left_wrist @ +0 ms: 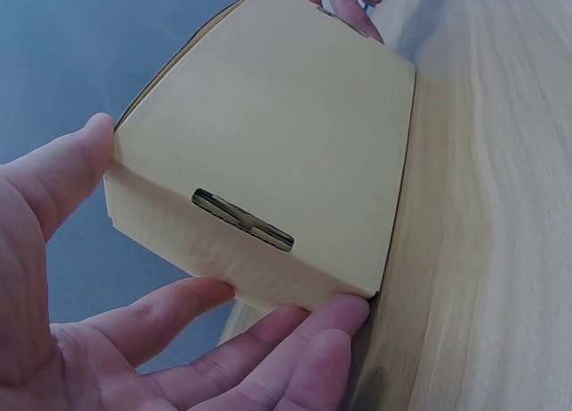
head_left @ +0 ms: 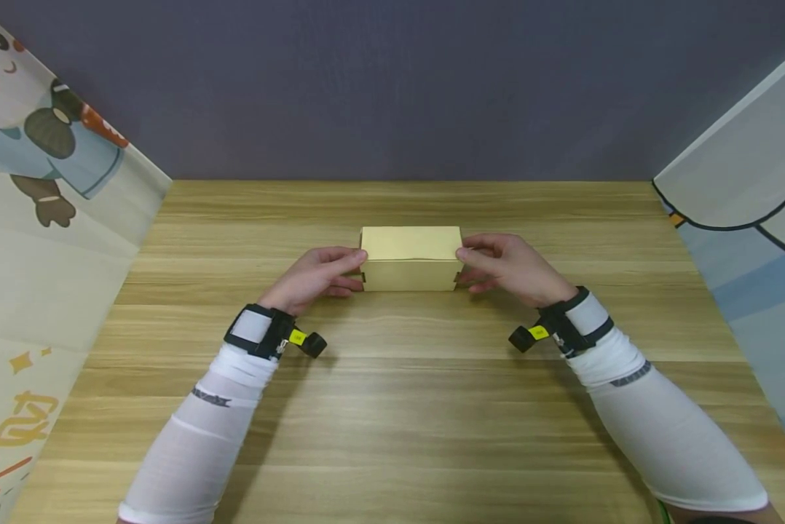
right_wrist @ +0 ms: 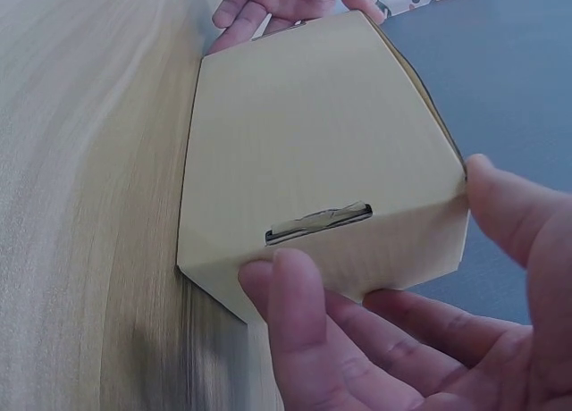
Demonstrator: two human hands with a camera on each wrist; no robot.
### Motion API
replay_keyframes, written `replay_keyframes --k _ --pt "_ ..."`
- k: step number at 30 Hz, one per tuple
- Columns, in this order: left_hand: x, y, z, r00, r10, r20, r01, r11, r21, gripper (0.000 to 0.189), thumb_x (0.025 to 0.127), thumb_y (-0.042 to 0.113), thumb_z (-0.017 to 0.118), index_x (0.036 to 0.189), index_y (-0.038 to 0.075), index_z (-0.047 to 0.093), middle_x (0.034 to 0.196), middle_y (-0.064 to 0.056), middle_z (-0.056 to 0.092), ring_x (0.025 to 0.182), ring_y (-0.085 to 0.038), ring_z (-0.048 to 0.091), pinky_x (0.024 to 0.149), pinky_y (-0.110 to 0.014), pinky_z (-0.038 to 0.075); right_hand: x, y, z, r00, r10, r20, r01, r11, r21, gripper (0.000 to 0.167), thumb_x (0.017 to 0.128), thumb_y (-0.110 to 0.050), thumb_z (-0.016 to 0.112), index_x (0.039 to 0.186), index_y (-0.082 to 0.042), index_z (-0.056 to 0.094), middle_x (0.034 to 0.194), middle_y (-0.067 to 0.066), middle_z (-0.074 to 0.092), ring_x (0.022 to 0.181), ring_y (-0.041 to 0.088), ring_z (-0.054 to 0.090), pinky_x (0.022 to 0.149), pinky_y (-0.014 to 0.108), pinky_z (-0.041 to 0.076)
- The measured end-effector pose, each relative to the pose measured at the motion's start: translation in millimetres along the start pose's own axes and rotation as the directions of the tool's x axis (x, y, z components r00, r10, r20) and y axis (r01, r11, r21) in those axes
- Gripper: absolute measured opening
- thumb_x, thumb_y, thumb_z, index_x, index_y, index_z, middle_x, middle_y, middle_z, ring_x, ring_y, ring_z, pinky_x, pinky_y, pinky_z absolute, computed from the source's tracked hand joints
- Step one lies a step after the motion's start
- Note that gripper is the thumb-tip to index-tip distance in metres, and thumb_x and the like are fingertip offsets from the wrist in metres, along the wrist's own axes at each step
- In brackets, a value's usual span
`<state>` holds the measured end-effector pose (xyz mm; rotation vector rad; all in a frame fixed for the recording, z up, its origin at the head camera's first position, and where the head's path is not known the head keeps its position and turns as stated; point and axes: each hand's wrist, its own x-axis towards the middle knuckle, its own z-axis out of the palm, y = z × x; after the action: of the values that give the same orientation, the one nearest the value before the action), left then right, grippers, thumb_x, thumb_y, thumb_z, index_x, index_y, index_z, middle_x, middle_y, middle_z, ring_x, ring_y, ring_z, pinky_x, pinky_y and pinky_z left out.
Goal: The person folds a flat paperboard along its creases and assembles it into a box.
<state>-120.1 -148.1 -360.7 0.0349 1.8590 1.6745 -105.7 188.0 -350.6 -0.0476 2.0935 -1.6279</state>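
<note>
A small pale yellow cardboard box (head_left: 411,244) stands on the table with its lid down. At its left end my left hand (head_left: 317,275) holds it, the thumb on the upper corner and the fingers along the end wall. My right hand (head_left: 513,268) grips the right end in the same way. In the left wrist view, a narrow slot (left_wrist: 241,220) shows at the edge of the left end. The right wrist view has a matching slot (right_wrist: 317,222) with a cardboard tab in it, above the right fingers. The inside of the box is hidden.
The wood-grain table (head_left: 405,407) runs back to a dark blue-grey panel (head_left: 392,87). Light panels with cartoon prints stand at the left (head_left: 52,218) and right (head_left: 746,182). Each wrist wears a black strap with a small camera.
</note>
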Motion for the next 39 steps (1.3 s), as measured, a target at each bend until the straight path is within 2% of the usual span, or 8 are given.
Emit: replay_keyframes --k 8,16,19,23,27,30,35,39 --pt "-2.0 2.9 -0.4 1.0 -0.006 0.001 0.006 1.0 0.018 0.073 0.089 0.045 0.066 0.144 0.003 0.04 0.137 -0.017 0.05 0.114 -0.037 0.061 0.099 -0.049 0.049 -2.3 -4 2 1.0 -0.001 -0.002 0.001 1.0 0.001 0.071 0.089 -0.045 0.066 0.143 -0.007 0.042 0.129 0.015 0.059 0.106 0.036 0.064 0.082 0.044 0.058" --pt "-3.3 6.0 10.6 0.997 -0.022 -0.076 0.024 0.999 0.027 0.066 0.087 0.047 0.067 0.136 0.005 0.049 0.126 -0.015 0.054 0.112 -0.037 0.06 0.099 -0.05 0.048 -5.7 -3 5 1.0 0.003 -0.024 -0.004 0.999 -0.04 0.072 0.089 -0.048 0.063 0.143 -0.006 0.041 0.129 0.015 0.059 0.105 0.036 0.065 0.083 0.045 0.057" --pt "-6.6 12.2 15.9 0.994 -0.005 -0.109 0.011 0.998 0.058 0.065 0.088 0.046 0.066 0.135 0.004 0.05 0.123 -0.013 0.056 0.111 -0.039 0.059 0.099 -0.05 0.048 -8.2 -7 5 0.999 -0.016 -0.028 0.014 0.998 -0.062 0.072 0.09 -0.048 0.062 0.144 -0.006 0.04 0.129 0.015 0.059 0.106 0.036 0.064 0.083 0.044 0.057" --pt "-13.7 24.3 21.4 0.986 0.059 -0.157 -0.042 0.993 0.107 0.067 0.089 0.046 0.064 0.139 0.005 0.047 0.126 -0.01 0.057 0.113 -0.037 0.058 0.099 -0.051 0.047 -12.8 -17 5 0.996 -0.058 -0.065 0.05 0.993 -0.11 0.071 0.09 -0.05 0.062 0.144 -0.01 0.041 0.13 0.01 0.059 0.108 0.034 0.064 0.084 0.044 0.057" --pt "-20.5 36.1 24.9 0.971 0.142 -0.192 -0.114 0.982 0.151 0.064 0.091 0.048 0.061 0.138 0.007 0.049 0.127 -0.007 0.058 0.112 -0.033 0.056 0.097 -0.049 0.047 -19.3 -29 4 0.984 -0.123 -0.125 0.096 0.975 -0.202 0.068 0.089 -0.053 0.061 0.142 -0.013 0.044 0.129 0.007 0.059 0.109 0.029 0.063 0.086 0.045 0.056" --pt "-24.7 43.0 27.4 0.954 0.199 -0.225 -0.161 0.971 0.176 0.063 0.091 0.053 0.058 0.136 0.008 0.052 0.125 -0.005 0.058 0.107 -0.027 0.056 0.094 -0.046 0.047 -23.7 -37 5 0.967 -0.183 -0.176 0.132 0.955 -0.266 0.066 0.089 -0.056 0.059 0.14 -0.015 0.048 0.129 0.004 0.058 0.109 0.023 0.06 0.087 0.044 0.055" --pt "-28.8 48.1 31.2 0.918 0.269 -0.291 -0.218 0.956 0.197 0.065 0.09 0.059 0.055 0.131 0.009 0.056 0.124 -0.005 0.058 0.103 -0.026 0.055 0.091 -0.045 0.048 -26.8 -42 10 0.926 -0.274 -0.259 0.193 0.935 -0.298 0.061 0.09 -0.058 0.056 0.134 -0.016 0.055 0.124 0.001 0.061 0.106 0.016 0.06 0.084 0.038 0.055" --pt "-28.5 47.0 34.4 0.886 0.317 -0.338 -0.272 0.946 0.176 0.056 0.091 0.053 0.058 0.126 0.009 0.059 0.119 -0.006 0.06 0.1 -0.025 0.057 0.09 -0.045 0.05 -26.2 -41 15 0.889 -0.341 -0.304 0.253 0.922 -0.292 0.051 0.091 -0.053 0.058 0.123 -0.014 0.062 0.112 0.003 0.065 0.098 0.016 0.063 0.077 0.034 0.057"
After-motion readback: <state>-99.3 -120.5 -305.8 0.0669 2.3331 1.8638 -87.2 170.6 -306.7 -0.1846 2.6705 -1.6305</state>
